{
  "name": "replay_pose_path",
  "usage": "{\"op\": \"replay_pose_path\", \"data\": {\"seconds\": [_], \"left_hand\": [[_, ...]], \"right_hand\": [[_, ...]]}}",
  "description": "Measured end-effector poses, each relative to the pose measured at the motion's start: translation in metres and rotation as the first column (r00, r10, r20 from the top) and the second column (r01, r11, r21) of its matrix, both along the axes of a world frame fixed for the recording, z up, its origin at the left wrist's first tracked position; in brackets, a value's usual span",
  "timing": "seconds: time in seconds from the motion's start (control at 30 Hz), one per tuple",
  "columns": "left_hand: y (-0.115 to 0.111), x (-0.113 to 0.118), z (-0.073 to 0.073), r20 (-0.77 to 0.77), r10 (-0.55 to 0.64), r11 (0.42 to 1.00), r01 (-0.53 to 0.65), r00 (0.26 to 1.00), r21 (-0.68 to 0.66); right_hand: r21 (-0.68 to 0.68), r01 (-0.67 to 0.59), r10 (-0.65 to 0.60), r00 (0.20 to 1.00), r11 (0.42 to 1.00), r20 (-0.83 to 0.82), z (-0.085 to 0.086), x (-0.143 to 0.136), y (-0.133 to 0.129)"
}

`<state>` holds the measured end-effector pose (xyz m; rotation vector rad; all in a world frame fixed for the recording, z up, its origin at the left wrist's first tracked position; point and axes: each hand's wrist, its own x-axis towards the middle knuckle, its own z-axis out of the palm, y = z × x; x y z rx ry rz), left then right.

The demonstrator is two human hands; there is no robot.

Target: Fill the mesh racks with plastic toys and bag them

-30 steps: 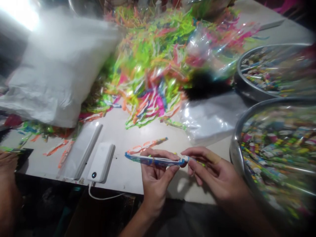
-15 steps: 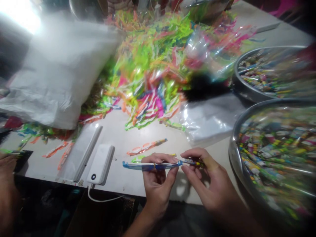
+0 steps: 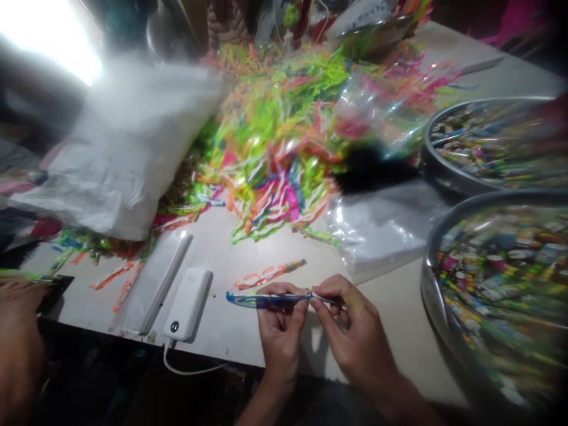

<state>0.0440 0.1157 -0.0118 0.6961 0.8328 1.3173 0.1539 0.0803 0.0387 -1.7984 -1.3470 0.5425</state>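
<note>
My left hand [image 3: 280, 331] pinches a long, thin blue-and-white plastic piece [image 3: 248, 300], which lies level and sticks out to the left past the fingers. At its right end, the fingertips of my right hand [image 3: 355, 322] are closed on a thin dark stick-like piece, mostly hidden by the fingers. The two pieces meet between my hands. Just behind my left hand, an orange plastic piece [image 3: 270, 274] lies on the white table [image 3: 213, 325].
A large pile of bright plastic pieces [image 3: 266, 130] covers the table's back. Two metal bowls [image 3: 429, 278] of small colourful items stand right. A white power bank [image 3: 189, 302] with a cable, a white bag [image 3: 119, 148] and another person's hand [image 3: 20, 331] are left.
My right hand has moved left, closer to my left hand, and its dark piece now meets the blue piece's end. The view has shifted slightly, so the table things appear lower and further right.
</note>
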Motion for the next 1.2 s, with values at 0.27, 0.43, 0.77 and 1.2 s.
{"op": "replay_pose_path", "data": {"seconds": [0.27, 0.43, 0.77, 1.2], "left_hand": [[0.008, -0.008, -0.005, -0.089, 0.077, 0.996, -0.081, 0.993, -0.037], [0.008, -0.006, -0.003, -0.105, 0.084, 0.994, -0.092, 0.991, -0.067], [0.004, -0.006, -0.010, -0.126, 0.027, 0.985, -0.048, 0.992, -0.165], [0.018, -0.055, -0.055, -0.897, 0.391, 0.654, 0.623, 0.208, 0.429]], "right_hand": [[-0.130, -0.006, -0.009, 0.993, 0.992, -0.116, -0.010, -0.005, 0.013], [-0.118, -0.112, 0.104, 0.992, 0.987, -0.072, -0.003, 0.001, 0.016], [-0.089, -0.084, 0.082, 0.996, 0.992, -0.025, -0.018, 0.000, 0.022], [-0.006, -0.232, 0.209, 0.862, 0.973, 0.462, -0.050, 0.025, 0.042]]}}
